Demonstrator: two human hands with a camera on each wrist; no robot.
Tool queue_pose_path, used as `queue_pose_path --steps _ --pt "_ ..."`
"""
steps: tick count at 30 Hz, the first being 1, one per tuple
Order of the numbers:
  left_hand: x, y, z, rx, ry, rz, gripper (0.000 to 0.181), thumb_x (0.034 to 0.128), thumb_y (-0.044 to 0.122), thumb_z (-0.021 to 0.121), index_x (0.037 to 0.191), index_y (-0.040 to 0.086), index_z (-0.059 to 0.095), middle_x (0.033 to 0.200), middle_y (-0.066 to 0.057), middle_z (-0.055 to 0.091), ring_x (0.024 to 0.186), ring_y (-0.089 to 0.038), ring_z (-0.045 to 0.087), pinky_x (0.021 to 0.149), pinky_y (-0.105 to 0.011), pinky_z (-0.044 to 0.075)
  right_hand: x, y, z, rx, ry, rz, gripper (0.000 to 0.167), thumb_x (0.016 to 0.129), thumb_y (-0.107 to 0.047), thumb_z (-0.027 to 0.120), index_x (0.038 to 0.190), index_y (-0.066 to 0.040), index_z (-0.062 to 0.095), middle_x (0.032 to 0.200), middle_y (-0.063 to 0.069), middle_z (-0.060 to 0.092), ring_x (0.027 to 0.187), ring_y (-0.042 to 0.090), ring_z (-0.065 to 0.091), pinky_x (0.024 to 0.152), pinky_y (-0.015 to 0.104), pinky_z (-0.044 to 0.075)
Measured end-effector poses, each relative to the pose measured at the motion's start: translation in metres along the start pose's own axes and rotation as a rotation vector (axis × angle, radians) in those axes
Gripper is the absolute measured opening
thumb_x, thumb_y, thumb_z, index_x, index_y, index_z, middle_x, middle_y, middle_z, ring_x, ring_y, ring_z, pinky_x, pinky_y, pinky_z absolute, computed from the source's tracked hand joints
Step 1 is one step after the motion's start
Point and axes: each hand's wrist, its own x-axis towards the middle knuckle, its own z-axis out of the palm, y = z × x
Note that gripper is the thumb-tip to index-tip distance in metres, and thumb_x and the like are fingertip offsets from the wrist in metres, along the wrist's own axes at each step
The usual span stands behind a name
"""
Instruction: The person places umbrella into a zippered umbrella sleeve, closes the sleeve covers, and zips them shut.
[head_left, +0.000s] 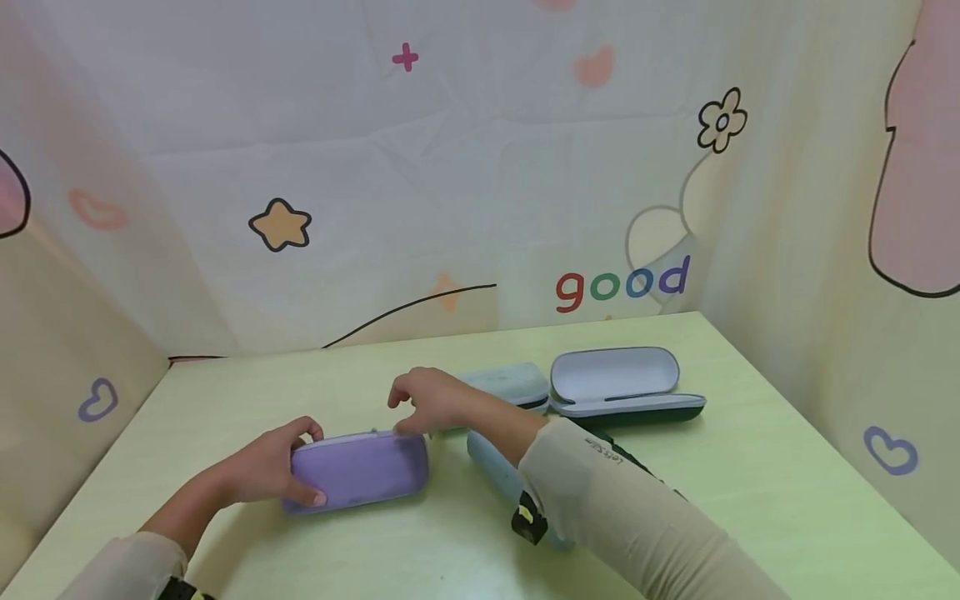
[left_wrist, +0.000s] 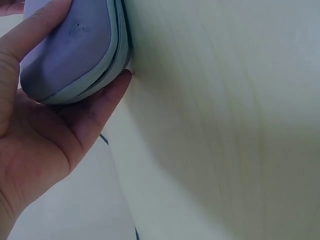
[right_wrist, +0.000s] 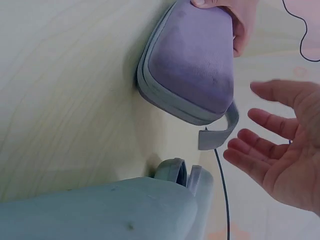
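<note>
A purple zippered pencil case (head_left: pixel 358 471) is at the front left of the table, its pale zipper edge along the top. My left hand (head_left: pixel 264 463) holds its left end, thumb on the near face and fingers behind. The left wrist view shows the rounded end of the case (left_wrist: pixel 75 55) between that thumb and the fingers. My right hand (head_left: pixel 435 402) is by the case's right top corner. In the right wrist view the right hand (right_wrist: pixel 287 142) has loosely bent, spread fingers and holds nothing; a grey strap (right_wrist: pixel 220 137) loops from the case near its fingertips.
Behind the right hand lies a light blue case (head_left: pixel 510 383). An open glasses case (head_left: pixel 617 375) with a pale lining and dark shell stands at the back right. Another light blue case (head_left: pixel 495 467) lies partly under the right forearm, near a dark item (head_left: pixel 630 454). A printed curtain (head_left: pixel 337 167) encloses the table.
</note>
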Motion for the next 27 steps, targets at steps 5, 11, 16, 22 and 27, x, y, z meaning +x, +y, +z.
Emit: queue_pose_path --steps 5,11,16,22,27 --pt "0.0 0.0 -0.001 -0.079 0.024 0.022 0.071 0.0661 0.019 0.091 0.116 0.007 0.042 0.101 -0.014 0.061 0.088 -0.028 0.062 0.069 -0.04 0.053 -0.001 0.005 0.003 0.093 -0.085 -0.02 0.043 0.088 -0.021 0.073 0.126 -0.008 0.059 0.13 0.006 0.057 0.119 0.025 0.055 0.091 0.026 0.046" --pt "-0.002 0.015 -0.011 -0.152 0.068 0.098 0.059 0.0726 0.013 0.086 0.116 0.003 0.048 0.098 -0.017 0.061 0.09 -0.033 0.061 0.07 -0.044 0.053 -0.002 0.011 0.004 0.138 -0.129 -0.025 0.058 0.084 -0.027 0.077 0.134 -0.009 0.054 0.136 0.004 0.054 0.123 0.023 0.052 0.093 0.026 0.045" --pt "-0.001 0.03 -0.022 -0.109 0.049 0.15 0.053 0.0731 0.013 0.086 0.113 0.004 0.051 0.096 -0.017 0.061 0.089 -0.034 0.061 0.07 -0.043 0.054 -0.001 0.013 0.002 0.191 -0.114 -0.023 0.06 0.083 -0.028 0.078 0.135 -0.011 0.054 0.136 0.006 0.054 0.12 0.021 0.054 0.092 0.026 0.045" --pt "0.004 0.048 -0.034 -0.085 -0.038 0.199 0.049 0.0755 0.013 0.084 0.113 0.005 0.053 0.103 -0.018 0.061 0.094 -0.035 0.059 0.071 -0.045 0.054 -0.002 0.01 0.002 0.345 -0.14 -0.048 0.055 0.082 -0.026 0.078 0.13 -0.011 0.058 0.118 -0.001 0.061 0.105 0.016 0.061 0.084 0.024 0.05" --pt "0.008 0.061 -0.042 -0.11 -0.083 0.221 0.052 0.078 0.012 0.081 0.123 0.005 0.056 0.108 -0.018 0.062 0.097 -0.036 0.059 0.073 -0.045 0.055 -0.006 0.007 0.004 0.482 -0.184 -0.067 0.051 0.082 -0.02 0.079 0.127 -0.01 0.058 0.1 0.0 0.065 0.088 0.013 0.064 0.073 0.033 0.057"
